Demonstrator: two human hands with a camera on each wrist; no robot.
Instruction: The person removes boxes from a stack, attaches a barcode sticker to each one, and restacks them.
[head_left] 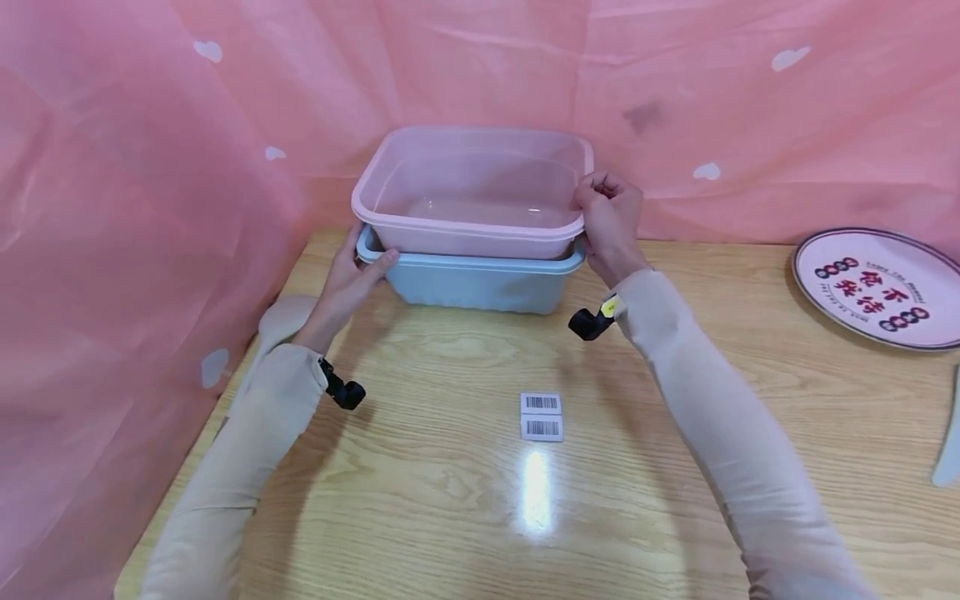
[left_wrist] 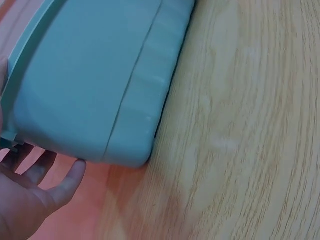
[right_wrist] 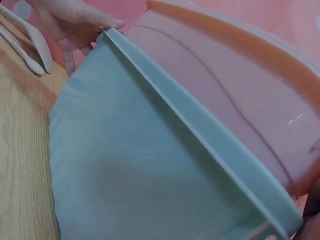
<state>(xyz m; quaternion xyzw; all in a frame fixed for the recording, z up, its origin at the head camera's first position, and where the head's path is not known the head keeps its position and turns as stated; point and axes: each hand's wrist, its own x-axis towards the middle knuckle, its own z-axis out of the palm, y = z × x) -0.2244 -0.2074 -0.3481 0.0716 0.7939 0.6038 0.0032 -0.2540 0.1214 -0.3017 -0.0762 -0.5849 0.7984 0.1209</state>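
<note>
The light brown table with wood lines (head_left: 435,500) holds a few things. At twelve o'clock sits a deep, light blue plastic tub (head_left: 472,287). A round white plate with red writing (head_left: 885,287) lies between two and three. At three is a flat, pale blue strip (head_left: 951,450). Two small white barcode stickers (head_left: 541,403) lie near the middle. Toward ten lies a long off-white spoon (head_left: 287,317).

Pink heart-print cloth (head_left: 480,67) lines the far and left edges of a wood-grain table (head_left: 420,500), bright glare (head_left: 536,492) near the front edge.
</note>
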